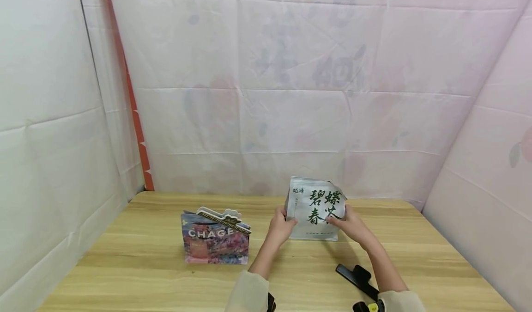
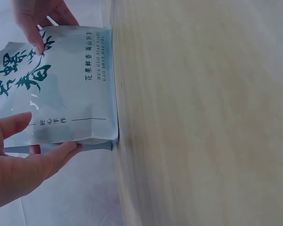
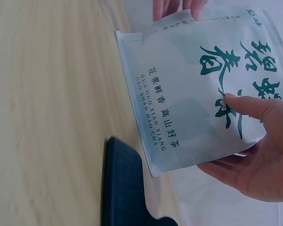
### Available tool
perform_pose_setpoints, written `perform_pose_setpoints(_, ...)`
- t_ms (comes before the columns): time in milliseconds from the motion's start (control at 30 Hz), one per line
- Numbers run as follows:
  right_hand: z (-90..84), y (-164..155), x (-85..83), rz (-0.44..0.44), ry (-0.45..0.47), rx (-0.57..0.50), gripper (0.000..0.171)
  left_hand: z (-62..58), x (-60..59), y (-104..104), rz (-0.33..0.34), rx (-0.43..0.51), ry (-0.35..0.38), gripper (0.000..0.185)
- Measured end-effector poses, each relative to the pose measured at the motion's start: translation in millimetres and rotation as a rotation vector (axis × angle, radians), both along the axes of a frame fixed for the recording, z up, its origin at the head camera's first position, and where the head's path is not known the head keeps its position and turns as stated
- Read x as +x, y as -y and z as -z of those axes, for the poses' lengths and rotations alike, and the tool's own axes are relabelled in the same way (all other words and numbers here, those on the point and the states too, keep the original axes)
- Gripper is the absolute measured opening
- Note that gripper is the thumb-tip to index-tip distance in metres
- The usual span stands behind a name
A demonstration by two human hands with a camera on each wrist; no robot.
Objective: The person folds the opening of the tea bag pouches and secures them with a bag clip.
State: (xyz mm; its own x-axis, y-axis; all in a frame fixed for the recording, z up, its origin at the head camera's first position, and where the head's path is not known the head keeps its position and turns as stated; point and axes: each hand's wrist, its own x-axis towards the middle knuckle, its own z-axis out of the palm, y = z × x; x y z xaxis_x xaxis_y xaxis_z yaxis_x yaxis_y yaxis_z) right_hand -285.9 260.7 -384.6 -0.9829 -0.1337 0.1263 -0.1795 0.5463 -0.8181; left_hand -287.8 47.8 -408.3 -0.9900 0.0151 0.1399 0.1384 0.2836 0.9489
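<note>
A pale blue-white tea bag (image 1: 313, 229) with dark green lettering stands upright on the wooden table, held from both sides. My left hand (image 1: 281, 226) grips its left edge, thumb on the front and fingers behind. On the opposite edge my right hand (image 1: 351, 223) holds it the same way, its thumb pressed over the lettering. The bag's top right corner looks bent. In the right wrist view, a black sealing clip (image 3: 122, 188) lies on the table close to the bag's lower edge.
To the left stands a colourful bag (image 1: 216, 247) marked CHAGE, with a decorated clip (image 1: 224, 218) slanting across its top. The black clip rests near my right forearm. White cloth walls (image 1: 291, 118) enclose the table (image 1: 137, 256) at the back and sides.
</note>
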Motion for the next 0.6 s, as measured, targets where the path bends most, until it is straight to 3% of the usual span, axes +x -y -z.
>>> perform_pose_setpoints(200, -2.7, 3.9, 3.1, 0.001, 0.037, -0.005, 0.071, -0.3, 1.4, 4.9, 0.018, 0.011, 0.022, 0.039)
perform_pose_setpoints(600, -1.4, 10.9, 6.4, -0.025, -0.004, -0.003, 0.076, -2.7, 12.2, 11.2, 0.008, -0.025, 0.015, 0.052)
